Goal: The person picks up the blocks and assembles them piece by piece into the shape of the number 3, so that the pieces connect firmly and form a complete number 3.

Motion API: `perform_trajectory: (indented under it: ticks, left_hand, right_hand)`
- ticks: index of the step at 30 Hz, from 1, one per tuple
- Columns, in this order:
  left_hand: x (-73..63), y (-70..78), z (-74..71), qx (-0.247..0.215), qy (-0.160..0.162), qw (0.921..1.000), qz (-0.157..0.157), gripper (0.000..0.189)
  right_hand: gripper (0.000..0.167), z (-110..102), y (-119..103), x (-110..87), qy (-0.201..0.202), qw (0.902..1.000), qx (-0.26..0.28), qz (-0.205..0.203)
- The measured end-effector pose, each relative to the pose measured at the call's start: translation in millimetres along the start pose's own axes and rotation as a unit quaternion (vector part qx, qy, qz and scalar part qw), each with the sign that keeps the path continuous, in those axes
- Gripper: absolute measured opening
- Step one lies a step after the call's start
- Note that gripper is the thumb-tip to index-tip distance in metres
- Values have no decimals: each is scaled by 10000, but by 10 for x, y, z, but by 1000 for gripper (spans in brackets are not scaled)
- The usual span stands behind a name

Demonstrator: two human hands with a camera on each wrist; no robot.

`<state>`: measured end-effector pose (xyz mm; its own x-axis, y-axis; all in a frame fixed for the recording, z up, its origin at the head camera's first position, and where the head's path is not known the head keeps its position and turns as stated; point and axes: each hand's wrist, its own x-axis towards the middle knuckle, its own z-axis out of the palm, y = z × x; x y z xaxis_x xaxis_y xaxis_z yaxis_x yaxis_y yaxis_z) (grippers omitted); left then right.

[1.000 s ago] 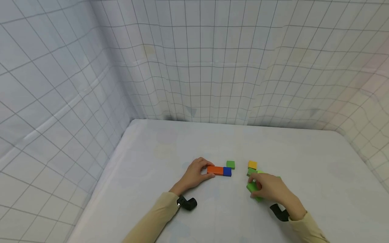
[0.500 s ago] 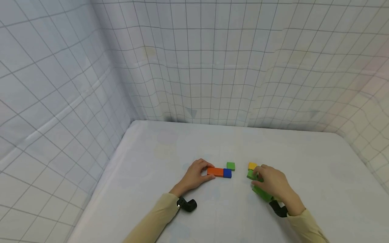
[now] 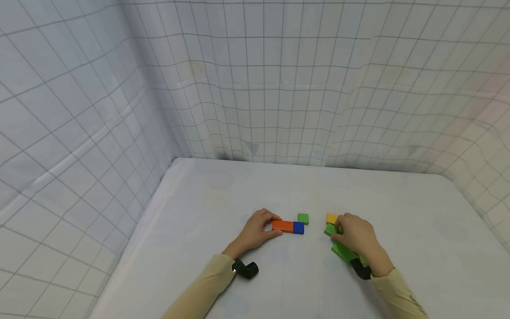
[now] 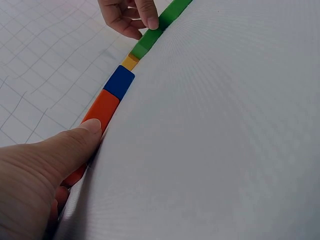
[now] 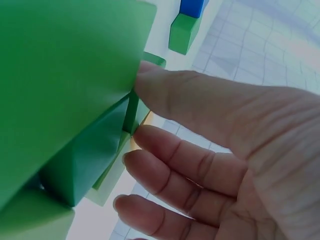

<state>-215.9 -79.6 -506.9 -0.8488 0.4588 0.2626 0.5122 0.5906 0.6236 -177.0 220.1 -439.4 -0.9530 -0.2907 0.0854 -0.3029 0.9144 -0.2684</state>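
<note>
My left hand (image 3: 252, 231) grips an orange block (image 3: 282, 226) lying flat, thumb on its near side and fingers on the far side. A blue block (image 3: 298, 227) sits end to end with it, and a small green block (image 3: 303, 218) lies just behind the blue one. Over a cluster of green blocks (image 3: 341, 251), my right hand (image 3: 360, 237) has its thumb and fingertips around a green block (image 5: 142, 109), partly hidden by the hand. In the right wrist view a large green block (image 5: 60, 65) fills the near left.
A yellow block (image 3: 331, 218) lies behind the right-hand cluster, touching a small green block (image 3: 330, 229). Both stand on a white table (image 3: 223, 190) backed by a gridded white curtain (image 3: 255, 88). Black wrist cameras (image 3: 245, 269) hang under the wrists.
My right hand has moved away from the near green block, back toward the blocks beside the yellow one. The near green block now lies farther right. My left hand keeps its place.
</note>
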Motion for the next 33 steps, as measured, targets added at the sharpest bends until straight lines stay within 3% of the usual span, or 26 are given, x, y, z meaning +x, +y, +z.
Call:
perform_trajectory:
  ticks: [4, 21, 33]
  left_hand:
    - [-1, -2, -4, 35, 6, 10000, 4, 36]
    - [-8, 6, -9, 14, -7, 10000, -1, 34]
    - [-6, 2, -11, 10, -21, 10000, -7, 34]
  right_hand:
    - [26, -3, -73, -2, -130, 9999, 92, -45]
    - [26, 147, -311, 14, -262, 9947, 345, -929]
    - [25, 161, -395, 100, -413, 9954, 428, -746]
